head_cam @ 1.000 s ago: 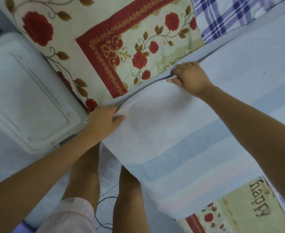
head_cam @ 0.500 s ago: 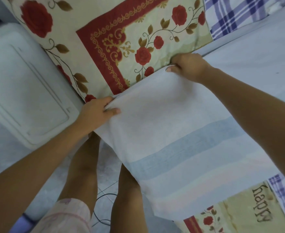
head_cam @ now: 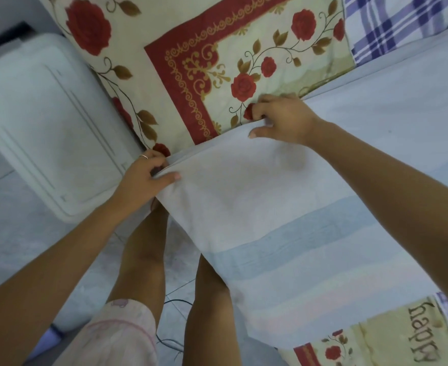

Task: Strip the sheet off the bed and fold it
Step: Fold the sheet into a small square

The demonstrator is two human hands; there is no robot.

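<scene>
The pale striped sheet (head_cam: 283,233) lies across the bed, its near part hanging over the bed's edge in front of the person's legs (head_cam: 143,247). The left hand (head_cam: 143,180) pinches the sheet's corner, thumb on top and fingers (head_cam: 157,158) curled under the fold; a ring (head_cam: 143,156) shows on one finger. The right hand (head_cam: 283,120) grips the same upper edge farther along, fingers closed on the cloth, thumb pointing back along the hem. Between the two hands the edge runs taut and slightly raised. Just beyond the fingers lies the rose-patterned bedcover (head_cam: 204,62), uncovered and flat. Outward of the left fingers stands a white plastic box (head_cam: 40,122), close to the bed's side, leaving a narrow strip of tiled floor (head_cam: 19,247). Beyond the right fingers, checked cloth (head_cam: 392,25) lies at the far side.
</scene>
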